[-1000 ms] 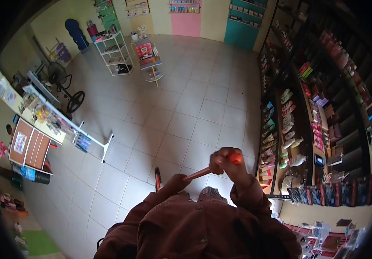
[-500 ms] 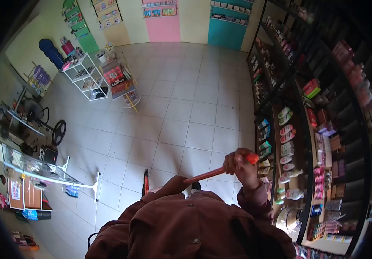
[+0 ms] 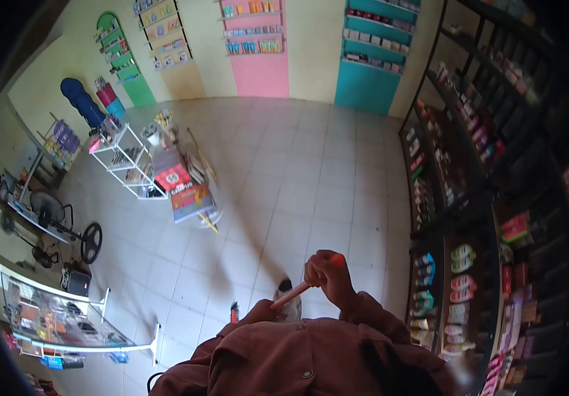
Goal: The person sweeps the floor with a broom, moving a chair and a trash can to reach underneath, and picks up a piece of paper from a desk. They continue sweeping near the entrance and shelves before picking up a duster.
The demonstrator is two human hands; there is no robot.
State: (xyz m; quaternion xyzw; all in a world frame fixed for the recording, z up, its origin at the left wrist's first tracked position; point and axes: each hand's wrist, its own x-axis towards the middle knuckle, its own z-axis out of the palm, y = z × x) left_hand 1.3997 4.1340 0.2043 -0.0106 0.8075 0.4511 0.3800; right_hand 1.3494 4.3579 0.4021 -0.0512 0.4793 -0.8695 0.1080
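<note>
My right hand [image 3: 327,275] is shut around the top end of an orange-red broom handle [image 3: 289,296]. The handle slants down and to the left towards my left sleeve [image 3: 256,313]. My left hand is hidden behind that sleeve. The broom's red and dark head [image 3: 234,311] shows low on the tiled floor [image 3: 284,171], just left of the sleeve. One shoe [image 3: 285,289] shows on the floor beside the handle. My brown jacket fills the bottom of the view.
Dark shelves [image 3: 464,218] full of bottles and packs line the right side. A white wire rack [image 3: 124,160] and a display stand with a red sign [image 3: 184,189] stand at the left. A floor fan [image 3: 66,228] and a glass counter [image 3: 53,323] are further left.
My right hand and the handle have shifted left and a little down in view. The view has tilted up, showing more of the back wall, and the right shelves sit further off.
</note>
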